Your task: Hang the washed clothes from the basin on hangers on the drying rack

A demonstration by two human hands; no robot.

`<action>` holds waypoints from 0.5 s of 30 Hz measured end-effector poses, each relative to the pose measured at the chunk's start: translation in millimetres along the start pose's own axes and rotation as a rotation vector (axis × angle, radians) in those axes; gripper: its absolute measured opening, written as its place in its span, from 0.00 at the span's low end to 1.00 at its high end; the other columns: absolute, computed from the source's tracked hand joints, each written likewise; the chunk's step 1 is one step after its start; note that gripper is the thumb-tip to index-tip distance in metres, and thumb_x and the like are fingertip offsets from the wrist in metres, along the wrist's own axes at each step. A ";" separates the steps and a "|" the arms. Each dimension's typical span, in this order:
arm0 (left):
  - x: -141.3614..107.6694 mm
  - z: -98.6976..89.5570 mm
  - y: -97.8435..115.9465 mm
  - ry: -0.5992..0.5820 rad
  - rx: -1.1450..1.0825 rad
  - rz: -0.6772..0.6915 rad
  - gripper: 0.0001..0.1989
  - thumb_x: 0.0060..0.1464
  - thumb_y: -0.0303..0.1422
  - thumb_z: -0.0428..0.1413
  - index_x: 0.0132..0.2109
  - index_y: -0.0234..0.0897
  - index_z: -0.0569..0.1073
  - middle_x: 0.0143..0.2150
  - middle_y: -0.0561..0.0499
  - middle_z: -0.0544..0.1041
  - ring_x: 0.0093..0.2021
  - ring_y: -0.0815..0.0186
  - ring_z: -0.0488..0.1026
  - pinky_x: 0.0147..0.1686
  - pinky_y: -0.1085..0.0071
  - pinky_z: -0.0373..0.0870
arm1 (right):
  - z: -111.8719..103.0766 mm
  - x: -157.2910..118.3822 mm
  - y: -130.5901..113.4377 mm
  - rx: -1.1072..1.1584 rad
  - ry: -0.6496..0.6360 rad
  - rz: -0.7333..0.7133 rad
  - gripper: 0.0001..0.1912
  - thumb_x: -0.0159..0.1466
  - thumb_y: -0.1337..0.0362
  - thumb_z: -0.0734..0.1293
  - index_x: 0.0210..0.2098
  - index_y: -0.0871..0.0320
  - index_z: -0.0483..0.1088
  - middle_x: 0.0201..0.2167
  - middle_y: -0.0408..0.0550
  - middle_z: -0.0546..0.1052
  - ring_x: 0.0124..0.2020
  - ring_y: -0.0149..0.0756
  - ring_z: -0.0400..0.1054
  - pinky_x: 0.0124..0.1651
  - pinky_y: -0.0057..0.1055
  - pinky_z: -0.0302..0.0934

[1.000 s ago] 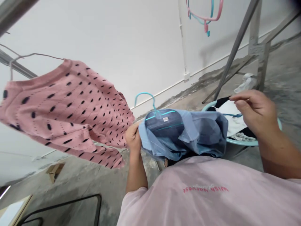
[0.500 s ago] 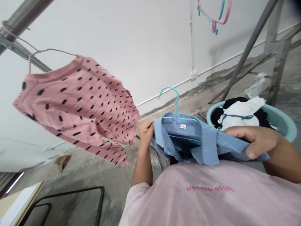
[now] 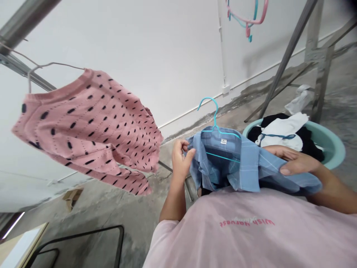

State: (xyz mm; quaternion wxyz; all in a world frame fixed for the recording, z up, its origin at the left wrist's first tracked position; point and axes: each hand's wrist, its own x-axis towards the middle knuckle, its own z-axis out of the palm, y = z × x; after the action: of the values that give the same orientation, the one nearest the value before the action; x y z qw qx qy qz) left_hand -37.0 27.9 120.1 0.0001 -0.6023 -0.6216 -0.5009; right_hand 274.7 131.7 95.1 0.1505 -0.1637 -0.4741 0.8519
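The left hand [image 3: 180, 160] is closed in a pinch on the left edge of the blue shirt [image 3: 245, 167], fingers curled into the cloth at the shoulder. The right hand [image 3: 292, 163] lies over the shirt's right side, fingers extended and thumb pressed down, the fabric gripped between them. The shirt is held against the chest, at roughly 6 o'clock from the teal hanger [image 3: 216, 124] whose hook rises out of the collar; the hanger's bar is seen inside the neck opening, just under the label.

Judgement on the step in hand: the shirt appears to be seated on the hanger but bunched. A good result would be obtained if each shoulder seam were drawn out over its hanger arm, the collar centred on the hook, and tension kept even between both hands so the hanger is not tipped.

At 1 o'clock of the right hand a teal basin [image 3: 334, 147] is noted, holding white and dark laundry. At 9 o'clock of the left hand a pink spotted sweater [image 3: 86, 126] hangs from a wire hanger on a metal rail [image 3: 25, 18]. Spare hangers [image 3: 247, 16] hang at 12 o'clock by the white wall
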 end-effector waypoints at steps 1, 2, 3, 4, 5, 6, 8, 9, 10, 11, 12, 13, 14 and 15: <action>-0.2 3.4 2.8 -0.047 0.035 -0.052 0.19 0.56 0.50 0.58 0.40 0.37 0.68 0.32 0.54 0.65 0.32 0.67 0.64 0.35 0.70 0.61 | 1.0 0.0 0.4 -0.003 0.003 -0.001 0.20 0.40 0.58 0.79 0.32 0.56 0.77 0.31 0.51 0.80 0.33 0.43 0.75 0.38 0.32 0.68; 0.3 7.1 4.5 -0.105 0.081 -0.099 0.19 0.55 0.49 0.59 0.38 0.38 0.67 0.31 0.55 0.65 0.31 0.67 0.63 0.34 0.71 0.60 | 1.5 0.5 0.9 -0.008 0.003 -0.001 0.20 0.40 0.58 0.79 0.32 0.56 0.76 0.31 0.51 0.80 0.33 0.43 0.75 0.37 0.32 0.68; 1.2 10.7 5.2 -0.162 0.127 -0.131 0.18 0.56 0.47 0.59 0.36 0.38 0.65 0.29 0.56 0.64 0.30 0.68 0.61 0.33 0.71 0.58 | 1.4 1.6 1.4 -0.015 0.003 -0.001 0.20 0.40 0.58 0.79 0.32 0.56 0.76 0.32 0.51 0.80 0.33 0.43 0.75 0.37 0.32 0.68; 2.3 14.0 5.2 -0.208 0.157 -0.149 0.17 0.57 0.45 0.58 0.33 0.38 0.63 0.28 0.56 0.62 0.29 0.68 0.60 0.32 0.71 0.56 | 0.7 3.3 1.7 -0.027 0.002 -0.003 0.21 0.40 0.58 0.79 0.33 0.56 0.76 0.32 0.51 0.79 0.33 0.43 0.75 0.37 0.32 0.67; 3.2 16.7 5.1 -0.246 0.153 -0.156 0.18 0.60 0.44 0.56 0.30 0.38 0.62 0.26 0.56 0.61 0.28 0.69 0.59 0.31 0.70 0.54 | -0.8 5.3 2.0 -0.047 0.005 -0.008 0.21 0.41 0.58 0.79 0.33 0.56 0.76 0.32 0.50 0.79 0.33 0.42 0.74 0.37 0.31 0.67; 3.7 18.9 5.5 -0.280 0.108 -0.161 0.19 0.62 0.43 0.53 0.27 0.37 0.60 0.25 0.56 0.59 0.27 0.69 0.57 0.30 0.70 0.53 | -2.9 7.7 2.3 -0.073 0.012 -0.018 0.21 0.42 0.57 0.79 0.34 0.57 0.76 0.32 0.50 0.78 0.33 0.40 0.73 0.36 0.29 0.66; 2.9 22.1 9.5 -0.344 -0.073 -0.185 0.22 0.63 0.43 0.50 0.25 0.38 0.57 0.23 0.55 0.56 0.26 0.69 0.56 0.29 0.70 0.52 | -8.8 12.5 2.9 -0.126 0.006 -0.022 0.20 0.46 0.55 0.78 0.34 0.58 0.77 0.31 0.48 0.77 0.31 0.36 0.72 0.34 0.27 0.65; 1.8 23.5 13.3 -0.370 -0.173 -0.201 0.23 0.63 0.45 0.50 0.25 0.38 0.58 0.23 0.55 0.56 0.26 0.69 0.56 0.29 0.70 0.53 | -11.6 14.3 3.2 -0.142 -0.006 -0.017 0.19 0.47 0.54 0.77 0.35 0.58 0.77 0.30 0.48 0.77 0.30 0.35 0.71 0.33 0.26 0.65; 0.5 25.3 18.0 -0.388 -0.250 -0.212 0.23 0.63 0.47 0.50 0.25 0.38 0.59 0.24 0.55 0.57 0.26 0.69 0.56 0.29 0.70 0.53 | -13.9 15.5 3.3 -0.145 -0.021 -0.014 0.19 0.48 0.54 0.77 0.34 0.58 0.77 0.29 0.47 0.76 0.28 0.35 0.70 0.32 0.26 0.64; -0.7 27.8 23.2 -0.399 -0.295 -0.211 0.23 0.63 0.48 0.51 0.25 0.37 0.60 0.24 0.55 0.58 0.27 0.69 0.57 0.29 0.70 0.54 | -15.0 16.0 3.3 -0.132 -0.028 -0.019 0.18 0.48 0.53 0.77 0.34 0.57 0.77 0.28 0.46 0.76 0.27 0.35 0.70 0.31 0.26 0.64; -1.8 31.0 28.0 -0.406 -0.312 -0.195 0.23 0.62 0.49 0.51 0.26 0.37 0.62 0.25 0.54 0.60 0.27 0.68 0.58 0.29 0.70 0.55 | -14.9 15.8 3.1 -0.111 -0.017 -0.033 0.18 0.47 0.53 0.77 0.33 0.57 0.77 0.27 0.46 0.76 0.27 0.35 0.70 0.30 0.27 0.64; -2.7 35.1 31.9 -0.417 -0.312 -0.170 0.23 0.62 0.50 0.52 0.27 0.37 0.65 0.26 0.54 0.63 0.28 0.68 0.60 0.30 0.70 0.57 | -13.4 15.1 2.5 -0.089 0.015 -0.059 0.18 0.46 0.53 0.78 0.32 0.57 0.77 0.26 0.46 0.76 0.26 0.35 0.69 0.30 0.27 0.64; -3.5 39.8 34.3 -0.437 -0.305 -0.144 0.22 0.62 0.50 0.53 0.29 0.36 0.67 0.27 0.53 0.65 0.29 0.68 0.62 0.31 0.70 0.58 | -11.0 14.2 1.7 -0.072 0.059 -0.091 0.18 0.46 0.53 0.78 0.32 0.57 0.76 0.26 0.46 0.75 0.26 0.34 0.69 0.30 0.27 0.64; -4.6 44.9 35.2 -0.465 -0.301 -0.126 0.21 0.61 0.50 0.54 0.31 0.36 0.69 0.28 0.53 0.67 0.30 0.67 0.63 0.32 0.70 0.58 | -7.8 13.7 0.4 -0.069 0.096 -0.117 0.19 0.46 0.52 0.78 0.32 0.57 0.76 0.26 0.46 0.75 0.26 0.34 0.69 0.30 0.27 0.64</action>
State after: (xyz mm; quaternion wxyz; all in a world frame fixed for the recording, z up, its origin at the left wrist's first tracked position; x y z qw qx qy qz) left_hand 17.7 44.5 116.8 -0.2632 -0.6544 -0.5598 -0.4348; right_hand 265.6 143.1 89.0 0.2169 -0.1811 -0.5042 0.8160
